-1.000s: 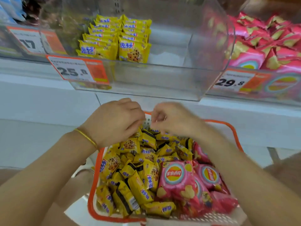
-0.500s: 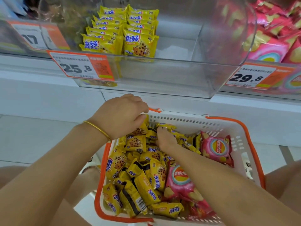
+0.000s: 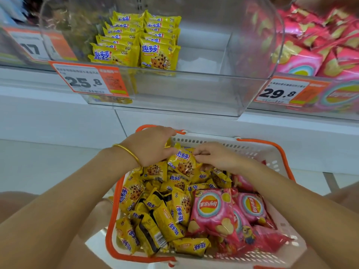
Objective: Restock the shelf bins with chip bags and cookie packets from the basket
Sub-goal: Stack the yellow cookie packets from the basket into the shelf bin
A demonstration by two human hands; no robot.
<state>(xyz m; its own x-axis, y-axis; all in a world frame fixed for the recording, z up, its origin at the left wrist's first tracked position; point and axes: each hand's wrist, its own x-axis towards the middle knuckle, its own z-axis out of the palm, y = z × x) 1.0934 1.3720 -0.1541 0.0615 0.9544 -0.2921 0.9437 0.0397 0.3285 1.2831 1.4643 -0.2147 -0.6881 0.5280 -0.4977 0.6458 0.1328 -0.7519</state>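
A white basket (image 3: 258,150) with an orange rim sits below the shelf, full of yellow cookie packets (image 3: 165,216) on its left and pink chip bags (image 3: 215,214) on its right. My left hand (image 3: 149,146) and my right hand (image 3: 215,157) both pinch one yellow cookie packet (image 3: 182,162) raised at the far end of the pile. Above, a clear shelf bin (image 3: 184,94) holds two rows of yellow cookie packets (image 3: 139,41) at its left; its right half is bare. A neighbouring bin (image 3: 318,47) holds pink chip bags.
Orange price tags reading 25.8 (image 3: 87,80) and 29.8 (image 3: 281,93) hang on the bin fronts. A white shelf ledge (image 3: 58,113) runs under the bins. My knees (image 3: 15,202) flank the basket on a pale floor.
My right hand has come up out of the pile and met my left hand on one cookie packet, which now sits raised above the others. The view has tilted slightly down.
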